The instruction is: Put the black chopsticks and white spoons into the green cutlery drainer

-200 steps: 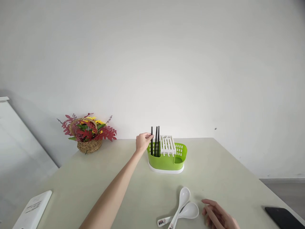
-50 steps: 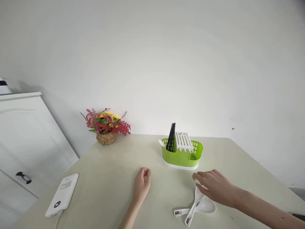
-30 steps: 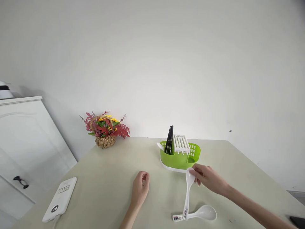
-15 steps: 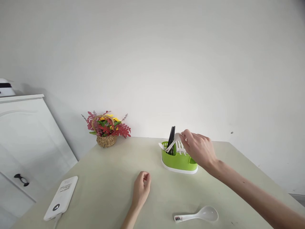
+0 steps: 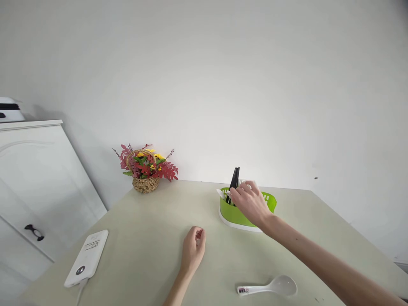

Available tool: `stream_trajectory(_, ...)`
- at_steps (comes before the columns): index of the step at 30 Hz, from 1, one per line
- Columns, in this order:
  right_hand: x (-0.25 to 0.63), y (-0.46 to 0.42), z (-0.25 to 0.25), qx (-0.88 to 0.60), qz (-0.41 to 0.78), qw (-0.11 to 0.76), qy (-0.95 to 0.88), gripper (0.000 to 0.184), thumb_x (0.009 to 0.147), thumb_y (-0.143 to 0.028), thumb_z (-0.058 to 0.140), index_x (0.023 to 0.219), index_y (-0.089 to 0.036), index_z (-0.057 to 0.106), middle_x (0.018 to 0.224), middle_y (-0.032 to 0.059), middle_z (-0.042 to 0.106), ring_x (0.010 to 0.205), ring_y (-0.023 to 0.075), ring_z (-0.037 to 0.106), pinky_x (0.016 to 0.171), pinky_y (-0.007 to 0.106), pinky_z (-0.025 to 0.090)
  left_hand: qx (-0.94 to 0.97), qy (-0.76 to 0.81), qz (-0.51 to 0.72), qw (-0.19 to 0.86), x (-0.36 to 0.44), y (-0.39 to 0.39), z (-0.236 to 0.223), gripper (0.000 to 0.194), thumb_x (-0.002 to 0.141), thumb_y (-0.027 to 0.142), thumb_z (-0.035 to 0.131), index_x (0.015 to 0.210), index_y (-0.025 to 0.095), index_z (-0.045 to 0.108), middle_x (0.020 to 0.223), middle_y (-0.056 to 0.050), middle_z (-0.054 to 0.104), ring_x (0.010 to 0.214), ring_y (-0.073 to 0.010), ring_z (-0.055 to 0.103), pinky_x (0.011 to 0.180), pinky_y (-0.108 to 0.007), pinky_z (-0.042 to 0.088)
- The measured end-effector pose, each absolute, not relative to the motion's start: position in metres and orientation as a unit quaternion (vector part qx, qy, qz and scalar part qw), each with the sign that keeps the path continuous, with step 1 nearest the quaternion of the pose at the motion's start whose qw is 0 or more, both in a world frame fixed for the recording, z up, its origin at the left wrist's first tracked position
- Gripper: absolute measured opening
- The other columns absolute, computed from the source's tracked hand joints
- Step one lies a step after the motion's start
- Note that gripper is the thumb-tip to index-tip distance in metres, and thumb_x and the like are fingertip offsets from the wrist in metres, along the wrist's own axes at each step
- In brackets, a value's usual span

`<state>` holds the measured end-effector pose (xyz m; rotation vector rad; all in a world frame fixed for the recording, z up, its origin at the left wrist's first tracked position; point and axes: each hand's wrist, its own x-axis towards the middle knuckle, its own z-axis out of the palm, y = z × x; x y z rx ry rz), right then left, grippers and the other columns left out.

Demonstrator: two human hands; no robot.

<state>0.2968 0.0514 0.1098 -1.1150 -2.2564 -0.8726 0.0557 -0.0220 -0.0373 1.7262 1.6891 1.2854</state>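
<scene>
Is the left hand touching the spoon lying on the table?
Apart: the head view shows tabletop between the left hand and the spoon.

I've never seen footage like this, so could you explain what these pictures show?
There's no machine, just a person's bare hands. Every picture comes from one head-worn camera looking forward and down. The right hand is at the green basket, pinching what looks like a white spoon, mostly hidden from view. Black chopsticks stand tilted in that basket. The left hand is loosely curled, with nothing visible in it. On the table lie another spoon and a white device with a cable; a wicker basket of flowers stands towards the back.
</scene>
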Motion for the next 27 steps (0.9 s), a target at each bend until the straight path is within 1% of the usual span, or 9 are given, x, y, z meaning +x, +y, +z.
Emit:
stream_trajectory(4, 0.293, 0.057, 0.099, -0.41, -0.337, 0.214, -0.82, 0.028, 0.096, -0.003, 0.049, 0.082, -0.02, 0.067, 0.068, 0.0053, 0.071, 0.08, 0.0242, 0.061, 0.096, 0.039, 0.031, 0.622, 0.602, 0.458, 0.202, 0.056, -0.022, -0.037, 0.034, 0.098, 0.052, 0.049, 0.083, 0.023, 0.06, 0.08, -0.004, 0.069, 0.076, -0.0199, 0.065, 0.069, -0.028, 0.05)
stream_trajectory(7, 0.291, 0.061, 0.091, -0.409, -0.342, 0.198, -0.822, 0.027, 0.095, -0.002, 0.05, 0.085, -0.02, 0.068, 0.07, 0.006, 0.072, 0.083, 0.025, 0.061, 0.098, 0.039, 0.03, 0.625, 0.602, 0.453, 0.207, 0.056, -0.022, -0.037, 0.035, 0.099, 0.052, 0.048, 0.084, 0.023, 0.06, 0.081, -0.004, 0.068, 0.077, -0.0197, 0.065, 0.069, -0.028, 0.05)
stream_trajectory(11, 0.287, 0.065, 0.084, -0.404, -0.337, 0.189, -0.829, 0.022, 0.095, -0.003, 0.052, 0.09, -0.018, 0.068, 0.072, 0.0068, 0.072, 0.085, 0.0259, 0.061, 0.1, 0.04, 0.03, 0.623, 0.602, 0.453, 0.21, 0.057, -0.021, -0.036, 0.035, 0.098, 0.052, 0.048, 0.085, 0.023, 0.061, 0.082, -0.005, 0.07, 0.078, -0.0205, 0.065, 0.069, -0.029, 0.05)
stream_trajectory(15, 0.282, 0.065, 0.082, -0.409, -0.324, 0.199, -0.829, 0.021, 0.096, -0.006, 0.052, 0.089, -0.017, 0.068, 0.071, 0.0075, 0.071, 0.082, 0.0258, 0.063, 0.097, 0.04, 0.032, 0.623, 0.602, 0.454, 0.209, 0.057, -0.021, -0.036, 0.036, 0.097, 0.053, 0.048, 0.084, 0.023, 0.061, 0.082, -0.005, 0.07, 0.078, -0.0206, 0.066, 0.069, -0.029, 0.05)
stream_trajectory(19, 0.28, 0.061, 0.082, -0.41, -0.303, 0.213, -0.834, 0.019, 0.098, -0.012, 0.053, 0.088, -0.017, 0.068, 0.071, 0.0083, 0.072, 0.081, 0.0261, 0.065, 0.096, 0.04, 0.034, 0.621, 0.603, 0.457, 0.205, 0.057, -0.02, -0.038, 0.035, 0.097, 0.052, 0.049, 0.083, 0.023, 0.061, 0.08, -0.005, 0.069, 0.077, -0.0199, 0.066, 0.069, -0.029, 0.051)
stream_trajectory(23, 0.282, 0.054, 0.08, -0.407, -0.279, 0.225, -0.84, 0.009, 0.096, -0.015, 0.059, 0.099, -0.014, 0.068, 0.076, 0.0087, 0.074, 0.082, 0.0263, 0.067, 0.098, 0.041, 0.035, 0.618, 0.606, 0.456, 0.209, 0.057, -0.02, -0.038, 0.036, 0.097, 0.054, 0.049, 0.083, 0.023, 0.061, 0.081, -0.005, 0.069, 0.076, -0.02, 0.066, 0.067, -0.028, 0.05)
stream_trajectory(27, 0.29, 0.038, 0.079, -0.402, -0.262, 0.236, -0.845, 0.022, 0.097, -0.01, 0.054, 0.117, -0.01, 0.063, 0.086, 0.011, 0.076, 0.091, 0.0269, 0.069, 0.103, 0.042, 0.035, 0.617, 0.608, 0.454, 0.209, 0.057, -0.021, -0.037, 0.034, 0.097, 0.052, 0.05, 0.083, 0.023, 0.061, 0.081, -0.005, 0.069, 0.076, -0.0198, 0.065, 0.065, -0.028, 0.049)
